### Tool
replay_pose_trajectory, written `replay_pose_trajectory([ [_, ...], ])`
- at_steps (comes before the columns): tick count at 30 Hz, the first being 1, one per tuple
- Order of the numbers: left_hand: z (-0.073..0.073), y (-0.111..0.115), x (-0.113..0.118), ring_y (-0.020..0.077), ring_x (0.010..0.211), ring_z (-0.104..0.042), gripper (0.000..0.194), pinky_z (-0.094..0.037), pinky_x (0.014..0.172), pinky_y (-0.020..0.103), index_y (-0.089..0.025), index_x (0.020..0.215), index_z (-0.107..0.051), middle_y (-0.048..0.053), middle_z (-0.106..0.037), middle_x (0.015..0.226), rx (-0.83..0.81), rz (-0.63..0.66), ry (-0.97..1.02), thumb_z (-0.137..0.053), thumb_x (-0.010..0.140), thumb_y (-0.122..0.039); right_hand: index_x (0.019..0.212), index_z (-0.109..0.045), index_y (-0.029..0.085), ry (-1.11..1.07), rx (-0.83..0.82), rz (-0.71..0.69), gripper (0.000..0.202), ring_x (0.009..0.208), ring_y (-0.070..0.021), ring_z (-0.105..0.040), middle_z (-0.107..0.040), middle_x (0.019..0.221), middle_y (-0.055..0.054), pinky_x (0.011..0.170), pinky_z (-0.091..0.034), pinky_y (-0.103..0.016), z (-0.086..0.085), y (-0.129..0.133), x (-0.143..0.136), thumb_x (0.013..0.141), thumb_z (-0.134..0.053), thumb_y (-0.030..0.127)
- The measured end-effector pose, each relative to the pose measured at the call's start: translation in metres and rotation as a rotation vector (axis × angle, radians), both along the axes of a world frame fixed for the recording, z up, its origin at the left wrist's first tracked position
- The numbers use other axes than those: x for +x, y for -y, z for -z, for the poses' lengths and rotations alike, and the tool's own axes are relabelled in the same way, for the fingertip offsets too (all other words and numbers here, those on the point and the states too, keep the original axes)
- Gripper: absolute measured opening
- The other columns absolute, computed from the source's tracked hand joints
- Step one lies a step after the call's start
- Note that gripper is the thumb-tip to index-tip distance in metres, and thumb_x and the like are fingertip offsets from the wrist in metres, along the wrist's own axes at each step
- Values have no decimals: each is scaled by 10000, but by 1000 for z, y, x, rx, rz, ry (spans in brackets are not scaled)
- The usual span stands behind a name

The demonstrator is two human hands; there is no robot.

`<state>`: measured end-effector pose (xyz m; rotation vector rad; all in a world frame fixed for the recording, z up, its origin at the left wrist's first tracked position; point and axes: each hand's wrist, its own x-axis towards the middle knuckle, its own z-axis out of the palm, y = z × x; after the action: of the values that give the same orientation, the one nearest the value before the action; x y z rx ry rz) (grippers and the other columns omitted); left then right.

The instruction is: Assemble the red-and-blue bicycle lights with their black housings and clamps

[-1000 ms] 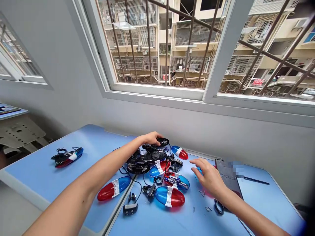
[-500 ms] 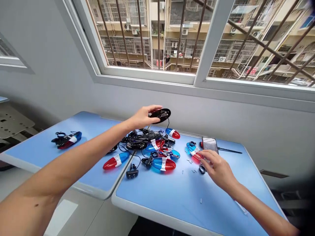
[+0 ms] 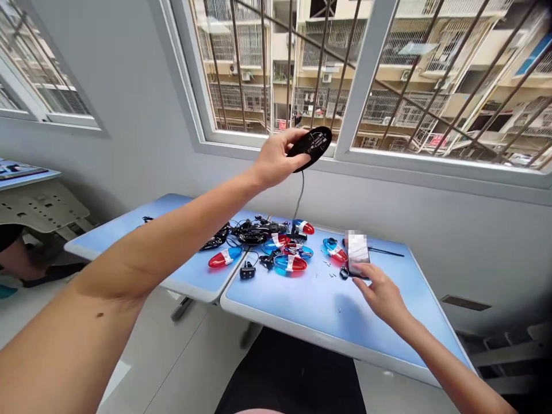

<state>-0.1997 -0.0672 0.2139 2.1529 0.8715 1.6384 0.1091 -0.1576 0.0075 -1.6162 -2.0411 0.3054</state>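
Note:
My left hand (image 3: 280, 156) grips the near end of a black oval housing (image 3: 314, 146), raised in front of the window sill and tilted, its inner parts showing. A thin cable (image 3: 301, 195) hangs from it toward the pile of black parts (image 3: 254, 231) on the tables. My right hand (image 3: 382, 292) is over the right table, fingers apart and holding nothing, just below a phone-like device (image 3: 359, 256). Left of that device lie a red and blue lens (image 3: 334, 249) and a small black ring clamp (image 3: 344, 272).
More red and blue lenses (image 3: 291, 263) and a black switch box (image 3: 247, 270) lie on the two blue tables (image 3: 276, 296). Small screws (image 3: 332, 275) are scattered near the middle. A black strap (image 3: 388, 252) lies at the back right. At far left, part of a person's leg (image 3: 12, 247) shows.
My left hand has lifted the black housing up and to the right, stretching its cable. My right hand has moved off the red and blue lens. The view has shifted.

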Motion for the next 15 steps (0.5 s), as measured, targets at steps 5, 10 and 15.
replay_pose_trajectory([
  [5, -39, -3, 9, 212, 920, -670, 376, -525, 847, 362, -76, 1070, -649, 81, -703, 999, -157, 41, 50, -658, 694, -84, 1311, -539, 231, -186, -15, -111, 527, 1095, -255, -600, -585, 1282, -105, 896, -500, -402, -16, -24, -44, 801, -592, 352],
  [10, -53, 24, 8, 210, 829, -681, 370, -546, 790, 413, -111, 1087, -651, 79, -708, 911, -355, 151, 104, -671, 723, -174, 1492, -313, 236, -383, -79, -210, 848, 1155, -259, -563, -419, 1465, -148, 801, -536, -359, -33, -43, -96, 737, -679, 361],
  [15, -29, 62, 13, 218, 799, -687, 421, -543, 646, 337, -138, 1134, -632, 108, -710, 951, -559, 389, 103, -682, 735, -262, 1223, -621, 202, -515, -210, -303, 444, 924, -201, -651, -668, 1147, -85, 722, -547, -321, -34, -49, -121, 806, -553, 335],
])
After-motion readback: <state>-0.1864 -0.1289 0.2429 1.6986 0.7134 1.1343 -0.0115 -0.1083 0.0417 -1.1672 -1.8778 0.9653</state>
